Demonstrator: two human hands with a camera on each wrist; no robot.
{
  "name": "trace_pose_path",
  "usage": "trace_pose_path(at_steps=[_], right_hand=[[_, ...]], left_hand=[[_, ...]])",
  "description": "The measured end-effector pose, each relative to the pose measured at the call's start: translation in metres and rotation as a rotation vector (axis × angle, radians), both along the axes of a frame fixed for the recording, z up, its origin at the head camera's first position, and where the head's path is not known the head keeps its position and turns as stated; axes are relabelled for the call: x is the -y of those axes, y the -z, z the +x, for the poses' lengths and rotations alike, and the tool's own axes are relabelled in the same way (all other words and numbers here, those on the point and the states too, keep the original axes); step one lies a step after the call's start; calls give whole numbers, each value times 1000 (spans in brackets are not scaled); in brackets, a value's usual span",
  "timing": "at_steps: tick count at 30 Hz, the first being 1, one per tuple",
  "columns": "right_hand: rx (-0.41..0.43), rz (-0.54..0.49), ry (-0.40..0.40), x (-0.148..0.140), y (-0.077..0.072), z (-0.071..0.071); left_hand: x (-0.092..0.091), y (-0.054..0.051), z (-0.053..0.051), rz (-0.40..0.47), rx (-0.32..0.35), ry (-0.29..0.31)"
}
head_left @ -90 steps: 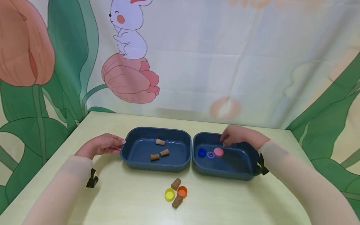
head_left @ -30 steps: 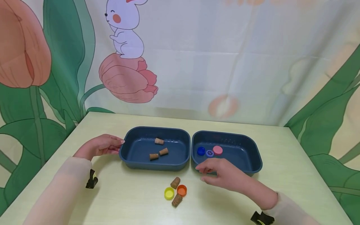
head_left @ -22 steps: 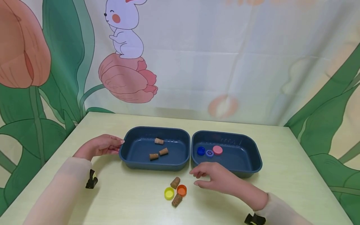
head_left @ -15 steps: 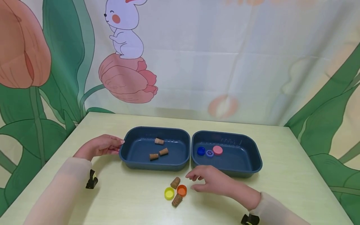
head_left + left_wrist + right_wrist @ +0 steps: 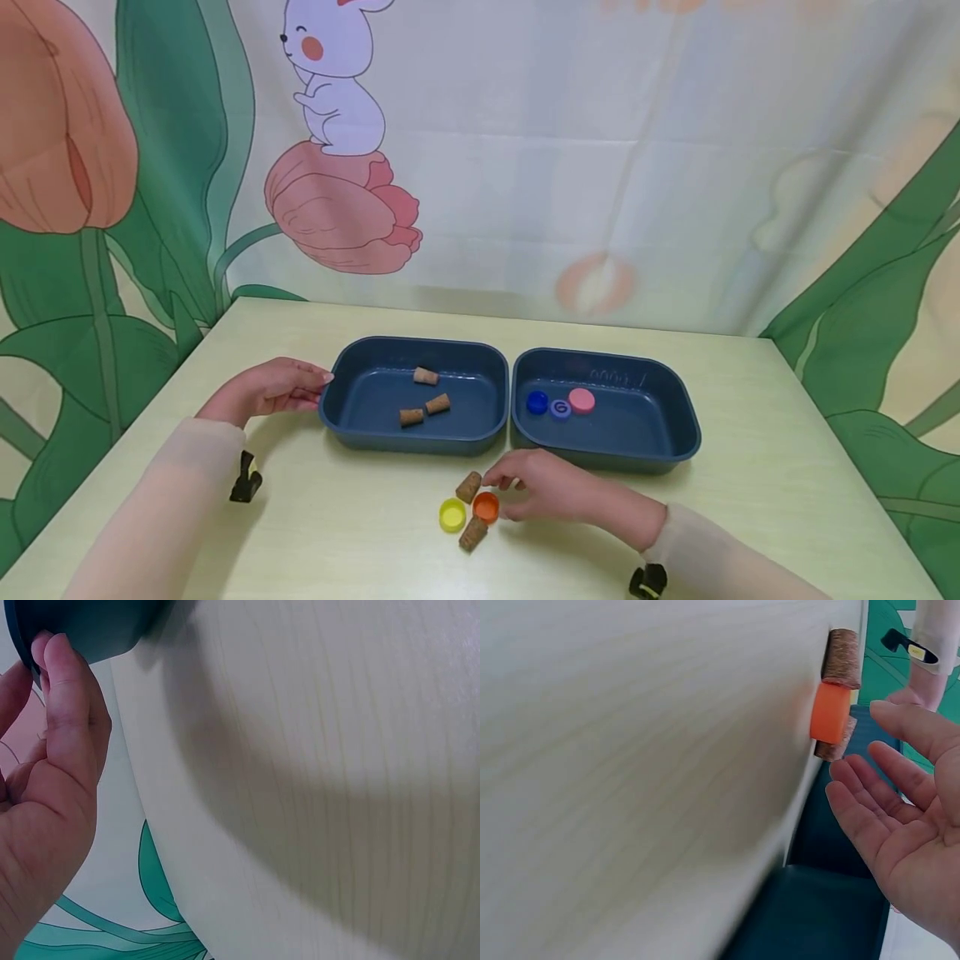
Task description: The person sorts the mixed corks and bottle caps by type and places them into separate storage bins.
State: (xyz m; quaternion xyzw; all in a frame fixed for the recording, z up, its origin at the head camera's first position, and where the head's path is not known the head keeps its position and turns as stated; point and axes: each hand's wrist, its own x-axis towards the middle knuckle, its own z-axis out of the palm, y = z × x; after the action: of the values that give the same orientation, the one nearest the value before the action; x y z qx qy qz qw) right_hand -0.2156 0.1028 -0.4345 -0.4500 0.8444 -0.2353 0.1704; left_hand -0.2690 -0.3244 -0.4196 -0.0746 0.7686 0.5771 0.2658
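Note:
My left hand holds the left end of a dark blue tray by its rim. The left wrist view shows my fingers against that tray's outer wall. My right hand reaches in from the right with thumb and fingers apart, right beside an orange bottle cap. In the right wrist view a gap shows between the fingertips and the orange cap. Around the cap lie a yellow bottle cap, one cork behind and another cork in front.
Inside the left tray lie three corks. A second dark blue tray stands close on its right, with a blue cap, a purple cap and a pink cap. A printed curtain hangs behind the table.
My right hand has moved from above the right tray toward the front left, down to the orange cap. My left hand has stayed at the left tray's end.

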Motion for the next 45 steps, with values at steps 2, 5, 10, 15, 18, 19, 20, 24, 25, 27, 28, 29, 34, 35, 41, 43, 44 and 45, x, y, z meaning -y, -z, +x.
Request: trace_pose_path(at_steps=[2,5,10,15,18,19,20,24,25,27,28,29,34,35,41,43,44,45], right_hand=[[0,0,-5,2,2,-1],[9,6,-11,5,7,-4],[35,32,-7,9,11,-8],[32,56,-17,12,12,-9],[24,68,-26,13,11,-9],[19,70,-30,13,11,-9],[12,72,-35,13,10,-9],[-39,71,-72,13,10,-9],[-45,72,-76,13,11,-9],[-56,72,-82,13,11,-9],[-55,74,-80,13,11,-9],[-52,76,-76,14,11,-9],[-51,74,-78,14,9,-9],[-53,72,-79,14,8,-9],[-52,67,-80,14,8,-9],[-34,71,-66,14,7,-9],[-19,72,-54,13,7,-10],[-1,71,-40,13,6,-10]], left_hand=[[0,0,0,2,-4,2],[1,1,0,10,-12,9],[1,3,-1,10,-17,13],[1,3,-1,11,-14,12],[1,4,-1,12,-14,11],[1,4,-1,11,-14,11],[1,4,-1,10,-14,11],[1,3,-1,12,-10,9],[1,3,-1,13,-10,9],[0,3,-1,17,-9,8],[0,3,-1,18,-10,8],[1,3,-1,21,-10,9],[1,3,-1,23,-15,8],[1,3,-1,23,-16,9],[1,4,-1,20,-17,13],[1,4,-1,19,-16,9],[1,4,-1,19,-15,6],[1,4,-1,19,-15,4]])
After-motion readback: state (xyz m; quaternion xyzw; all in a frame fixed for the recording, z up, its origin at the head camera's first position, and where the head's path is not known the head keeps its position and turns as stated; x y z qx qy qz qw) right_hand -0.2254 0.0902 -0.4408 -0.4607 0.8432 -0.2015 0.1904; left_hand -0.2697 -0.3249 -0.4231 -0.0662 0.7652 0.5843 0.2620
